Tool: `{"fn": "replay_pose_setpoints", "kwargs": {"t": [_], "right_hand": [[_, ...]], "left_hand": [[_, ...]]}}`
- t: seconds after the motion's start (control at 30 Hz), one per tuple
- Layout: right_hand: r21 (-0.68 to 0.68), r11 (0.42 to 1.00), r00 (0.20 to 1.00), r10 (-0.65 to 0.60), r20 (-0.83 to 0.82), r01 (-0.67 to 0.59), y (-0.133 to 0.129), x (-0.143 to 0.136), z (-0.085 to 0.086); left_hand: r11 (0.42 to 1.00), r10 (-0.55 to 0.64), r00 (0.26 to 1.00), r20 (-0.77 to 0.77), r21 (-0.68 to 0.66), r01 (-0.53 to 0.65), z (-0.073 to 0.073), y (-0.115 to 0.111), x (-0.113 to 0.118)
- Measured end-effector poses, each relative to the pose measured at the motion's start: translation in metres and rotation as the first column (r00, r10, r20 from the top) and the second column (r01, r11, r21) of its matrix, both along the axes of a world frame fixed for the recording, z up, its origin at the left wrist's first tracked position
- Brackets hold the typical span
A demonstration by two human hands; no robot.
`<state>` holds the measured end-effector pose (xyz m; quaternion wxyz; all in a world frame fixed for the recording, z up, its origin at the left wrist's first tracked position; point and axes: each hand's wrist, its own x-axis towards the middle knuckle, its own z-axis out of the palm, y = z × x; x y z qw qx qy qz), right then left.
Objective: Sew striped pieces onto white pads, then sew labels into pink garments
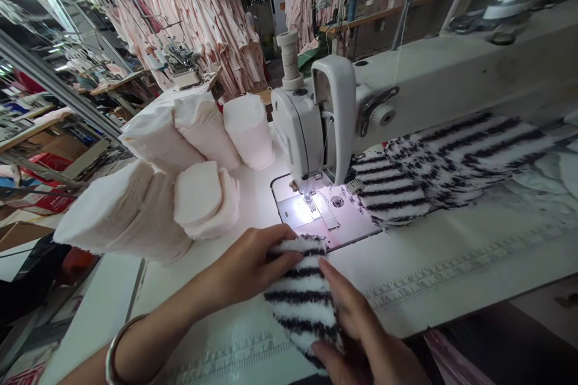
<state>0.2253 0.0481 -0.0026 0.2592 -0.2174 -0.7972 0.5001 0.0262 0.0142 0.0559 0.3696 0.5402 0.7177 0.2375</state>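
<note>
A black-and-white striped fuzzy fabric piece [302, 298] lies between my two hands, just in front of the lit needle plate [295, 210] of a white sewing machine [300, 126]. My left hand [253, 258] pinches its upper left edge between thumb and fingers. Along the right edge, my right hand [361, 325] grips the same piece, thumb low and index finger near the top. The fabric is apart from the needle and presser foot. More striped pieces [392, 189] are heaped right of the needle, under the machine arm.
Stacks of pale pink fabric pieces [135, 210] stand at the left of the white table [194, 313]. A thread cone [289, 57] rises behind the machine head. Pink garments [226, 36] hang at the back. Measuring scales run along the front edge.
</note>
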Motion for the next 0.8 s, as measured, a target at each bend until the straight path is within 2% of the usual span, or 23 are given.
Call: {"fn": "replay_pose_setpoints", "kwargs": {"t": [0.1,0.2,0.37,0.53,0.63,0.8], "right_hand": [[0.295,0.955,0.999,0.017,0.031,-0.025,0.001,-0.002,-0.012],[0.429,0.901,0.996,0.034,0.082,-0.066,0.010,0.002,-0.022],[0.442,0.894,0.990,0.012,0.143,-0.074,0.024,0.012,-0.020],[0.449,0.893,1.000,0.002,-0.001,-0.002,0.015,0.007,-0.017],[0.421,0.906,0.999,-0.040,-0.024,0.046,0.006,0.001,-0.023],[0.398,0.916,0.999,-0.053,0.001,0.048,0.004,-0.001,-0.031]], "left_hand": [[0.997,-0.030,0.971,-0.236,0.069,0.047,-0.012,0.010,-0.003],[0.999,0.001,0.958,-0.288,0.037,0.010,-0.021,0.011,0.001],[0.994,0.111,0.973,-0.203,0.010,-0.112,-0.016,-0.001,0.012],[0.989,0.142,0.987,-0.071,-0.020,-0.144,-0.007,-0.001,0.004],[0.987,0.146,0.988,-0.054,-0.066,-0.149,-0.010,0.004,-0.002],[0.981,0.162,0.986,-0.047,-0.101,-0.166,-0.018,0.009,-0.003]]}}
